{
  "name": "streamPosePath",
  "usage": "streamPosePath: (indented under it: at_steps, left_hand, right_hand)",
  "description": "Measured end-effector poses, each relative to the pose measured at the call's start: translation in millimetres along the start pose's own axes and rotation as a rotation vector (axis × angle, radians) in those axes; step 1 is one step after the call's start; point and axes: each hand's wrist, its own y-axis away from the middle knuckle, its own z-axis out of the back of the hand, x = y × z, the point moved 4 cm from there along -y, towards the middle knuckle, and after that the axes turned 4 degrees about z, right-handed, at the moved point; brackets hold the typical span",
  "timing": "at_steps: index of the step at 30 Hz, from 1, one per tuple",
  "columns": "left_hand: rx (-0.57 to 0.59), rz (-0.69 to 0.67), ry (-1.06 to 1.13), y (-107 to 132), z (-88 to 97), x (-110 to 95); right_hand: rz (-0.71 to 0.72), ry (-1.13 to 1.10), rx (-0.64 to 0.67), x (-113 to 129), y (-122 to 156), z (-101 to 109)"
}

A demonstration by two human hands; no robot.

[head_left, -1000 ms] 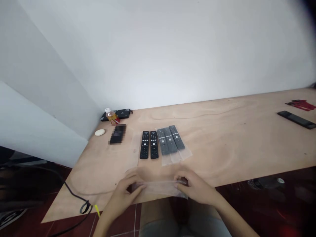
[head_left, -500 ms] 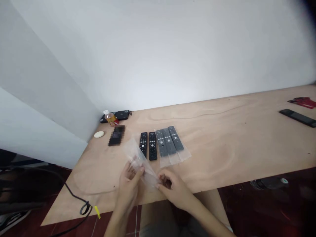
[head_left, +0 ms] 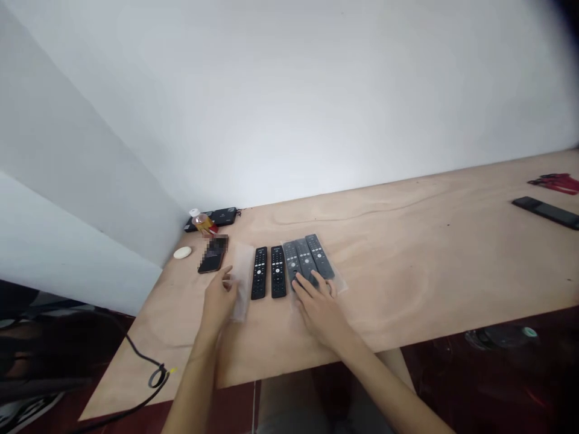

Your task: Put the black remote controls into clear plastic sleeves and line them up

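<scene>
My left hand (head_left: 220, 296) rests on the wooden table (head_left: 407, 253) and grips the near end of an empty clear plastic sleeve (head_left: 243, 278), which lies flat to the left of two bare black remotes (head_left: 268, 279). My right hand (head_left: 319, 304) lies with fingers stretched out over the near ends of three remotes wrapped in clear sleeves (head_left: 307, 260), touching their plastic.
A blurred phone (head_left: 212, 254), a white oval object (head_left: 182, 252), a small bottle (head_left: 201, 220) and a black box (head_left: 221, 214) sit at the back left corner. Another black remote (head_left: 545, 212) and red items (head_left: 556, 182) lie far right. A black cable (head_left: 149, 374) hangs off the left front edge.
Both hands moved forward from the table's front edge. The clear sleeve they held between them now lies beside the bare remotes, and the right hand has let go and reached to the wrapped remotes.
</scene>
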Motion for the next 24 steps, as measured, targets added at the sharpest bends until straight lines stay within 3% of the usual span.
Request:
streamPosePath:
  at_steps: [8,13,15,17,20,24]
  left_hand:
    - [-0.008,-0.091,-0.152,13,-5.8,5]
    - [-0.224,-0.319,-0.214,47,6.9,-38]
    - [-0.225,-0.416,-0.148,66,9.0,-57]
    - [-0.14,-0.504,-0.069,87,6.7,-74]
    - [0.11,-0.635,-0.026,116,-5.7,-91]
    - [0.424,-0.751,-0.092,143,-28.4,-104]
  right_hand:
    - [0.011,0.016,-0.081,7,8,3]
    - [-0.05,-0.048,-0.079,13,37,17]
    - [-0.081,-0.11,-0.069,10,57,24]
    - [-0.098,-0.206,-0.045,2,78,33]
    - [-0.116,-0.375,0.012,-18,102,50]
    - [-0.085,-0.525,0.109,-32,108,72]
